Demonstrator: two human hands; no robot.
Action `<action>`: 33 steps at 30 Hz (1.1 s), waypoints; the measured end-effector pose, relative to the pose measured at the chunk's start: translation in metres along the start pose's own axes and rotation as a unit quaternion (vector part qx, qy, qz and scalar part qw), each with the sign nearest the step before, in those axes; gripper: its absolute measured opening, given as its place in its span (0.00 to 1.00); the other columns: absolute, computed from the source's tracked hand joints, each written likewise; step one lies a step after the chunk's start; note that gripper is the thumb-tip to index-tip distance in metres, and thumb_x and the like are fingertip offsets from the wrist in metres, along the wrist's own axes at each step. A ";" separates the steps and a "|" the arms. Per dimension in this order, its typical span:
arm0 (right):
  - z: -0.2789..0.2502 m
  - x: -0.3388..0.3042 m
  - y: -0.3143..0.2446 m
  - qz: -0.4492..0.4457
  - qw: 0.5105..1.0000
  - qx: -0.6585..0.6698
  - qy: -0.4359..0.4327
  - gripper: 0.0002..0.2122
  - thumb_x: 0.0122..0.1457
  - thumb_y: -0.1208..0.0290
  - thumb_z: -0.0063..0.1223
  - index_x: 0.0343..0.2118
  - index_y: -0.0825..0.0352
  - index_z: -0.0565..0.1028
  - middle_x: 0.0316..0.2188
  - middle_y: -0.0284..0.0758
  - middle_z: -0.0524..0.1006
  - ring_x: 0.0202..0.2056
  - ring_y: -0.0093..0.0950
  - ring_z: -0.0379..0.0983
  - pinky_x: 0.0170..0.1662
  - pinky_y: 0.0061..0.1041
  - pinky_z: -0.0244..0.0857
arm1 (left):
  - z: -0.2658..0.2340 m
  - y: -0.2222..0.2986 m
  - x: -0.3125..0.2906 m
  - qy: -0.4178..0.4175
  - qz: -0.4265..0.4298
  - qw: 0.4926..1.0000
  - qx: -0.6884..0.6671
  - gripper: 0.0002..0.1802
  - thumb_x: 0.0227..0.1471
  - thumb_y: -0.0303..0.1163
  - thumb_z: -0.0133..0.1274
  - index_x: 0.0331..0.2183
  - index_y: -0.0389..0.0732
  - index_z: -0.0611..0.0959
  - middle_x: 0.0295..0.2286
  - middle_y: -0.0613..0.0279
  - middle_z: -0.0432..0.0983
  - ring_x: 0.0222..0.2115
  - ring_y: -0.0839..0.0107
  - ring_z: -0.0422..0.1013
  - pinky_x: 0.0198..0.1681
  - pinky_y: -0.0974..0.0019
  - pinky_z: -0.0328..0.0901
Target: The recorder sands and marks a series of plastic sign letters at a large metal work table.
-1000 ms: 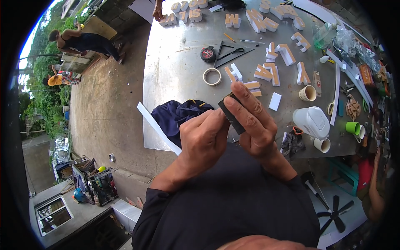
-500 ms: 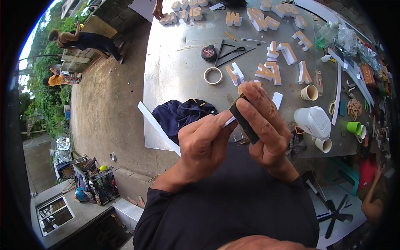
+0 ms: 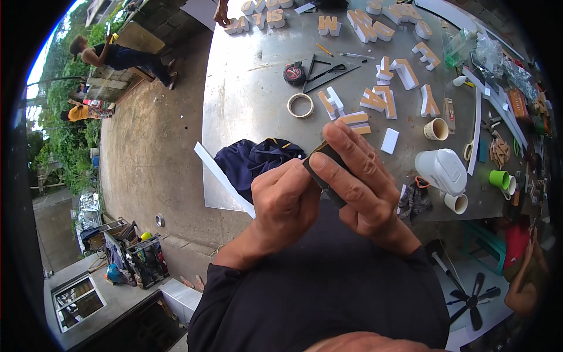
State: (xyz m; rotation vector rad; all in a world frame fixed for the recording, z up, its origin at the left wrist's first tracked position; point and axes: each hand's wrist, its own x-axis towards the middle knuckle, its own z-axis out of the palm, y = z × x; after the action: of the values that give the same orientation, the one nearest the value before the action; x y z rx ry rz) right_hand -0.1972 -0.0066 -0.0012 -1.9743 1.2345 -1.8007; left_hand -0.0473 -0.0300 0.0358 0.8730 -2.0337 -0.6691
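Observation:
Over the near table edge, both hands are closed close together. My right hand point(image 3: 366, 182) presses a dark, flat, sandpaper-like piece point(image 3: 333, 193) between its straight fingers and its thumb, which is hidden. Fingers curled, my left hand point(image 3: 285, 196) meets the dark piece; the small white piece it grips is now hidden behind the fingers. Just beyond the hands lie a letter with tan faces and white sides point(image 3: 355, 122) and a white rectangular block point(image 3: 389, 141). Dark blue cloth point(image 3: 252, 161) is bunched left of my left hand.
A metal-topped table point(image 3: 252, 88) carries several block letters, a tape roll point(image 3: 301, 105), a tape measure point(image 3: 294, 73), scissors point(image 3: 328, 73), a white container point(image 3: 440, 171) and cups point(image 3: 436, 129). A white strip point(image 3: 223, 179) overhangs the left edge. Another person's hand point(image 3: 221, 14) touches the far-left corner.
My right hand and the dark piece have shifted left and slightly down against my left hand. The white piece has gone out of sight, and the tan-faced letter beyond is uncovered.

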 end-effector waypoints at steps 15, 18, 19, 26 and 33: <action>-0.005 -0.009 0.009 0.151 0.988 0.020 -0.038 0.18 0.57 0.83 0.46 0.49 0.70 0.77 0.53 0.47 0.75 0.54 0.41 0.73 0.55 0.36 0.66 | -0.002 0.000 -0.003 -0.003 -0.013 1.000 -0.018 0.12 0.48 0.13 0.56 0.38 0.31 0.82 0.22 0.55 0.75 0.19 0.67 0.72 0.21 0.69 0.64; -0.008 -0.011 0.004 0.268 0.960 0.079 -0.013 0.19 0.56 0.84 0.44 0.51 0.71 0.76 0.53 0.47 0.75 0.54 0.41 0.73 0.56 0.37 0.66 | -0.005 -0.003 -0.002 0.002 -0.035 0.998 -0.052 0.12 0.49 0.13 0.56 0.39 0.31 0.82 0.25 0.54 0.79 0.21 0.70 0.74 0.23 0.71 0.66; -0.009 -0.010 0.000 0.261 0.960 0.095 0.026 0.19 0.56 0.84 0.44 0.52 0.71 0.75 0.53 0.46 0.75 0.55 0.41 0.72 0.56 0.38 0.65 | -0.005 -0.005 -0.002 -0.005 -0.046 0.997 -0.065 0.12 0.50 0.13 0.56 0.39 0.30 0.82 0.26 0.54 0.80 0.21 0.71 0.74 0.24 0.72 0.66; -0.009 0.004 -0.011 0.019 0.998 -0.052 -0.032 0.17 0.59 0.79 0.47 0.50 0.67 0.77 0.54 0.44 0.75 0.57 0.40 0.70 0.60 0.39 0.62 | 0.002 -0.003 -0.003 0.022 0.015 1.000 -0.014 0.15 0.45 0.13 0.58 0.39 0.32 0.83 0.19 0.57 0.74 0.17 0.67 0.70 0.20 0.68 0.63; -0.003 -0.001 -0.003 0.003 0.999 -0.041 -0.019 0.16 0.59 0.78 0.46 0.49 0.67 0.78 0.53 0.44 0.75 0.56 0.41 0.71 0.59 0.39 0.63 | 0.000 -0.014 -0.008 0.024 0.064 0.996 0.063 0.17 0.40 0.14 0.60 0.37 0.32 0.83 0.15 0.61 0.66 0.13 0.69 0.64 0.17 0.66 0.57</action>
State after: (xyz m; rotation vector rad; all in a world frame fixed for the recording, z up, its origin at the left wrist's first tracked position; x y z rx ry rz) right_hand -0.1981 -0.0028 0.0007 -2.0350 1.3221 -1.7282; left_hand -0.0392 -0.0326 0.0223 0.8139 -2.0859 -0.4479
